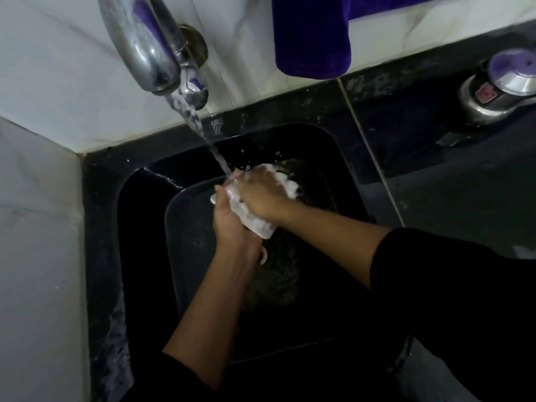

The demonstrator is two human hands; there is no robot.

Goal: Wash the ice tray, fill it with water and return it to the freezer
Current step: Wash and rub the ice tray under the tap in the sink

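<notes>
Wet ice tray [255, 223] in the fingers [222, 203]: white translucent plastic, glossy. Tap [139, 39] above them: polished metal; sink [139, 242] below: black, glossy. Towel [313, 39]: purple cloth, matt.

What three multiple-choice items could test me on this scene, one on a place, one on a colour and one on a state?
1. Where is the tray?
A. on the counter
B. over the sink, under the stream
C. in the freezer

2. What colour is the hanging cloth?
A. yellow
B. white
C. purple

3. What is the tap doing?
A. running
B. shut off
C. lying loose on the floor

Key:
1 B, the left hand grips it where the stream lands.
2 C, it shows purple at the top of the view.
3 A, water pours from it.
</notes>
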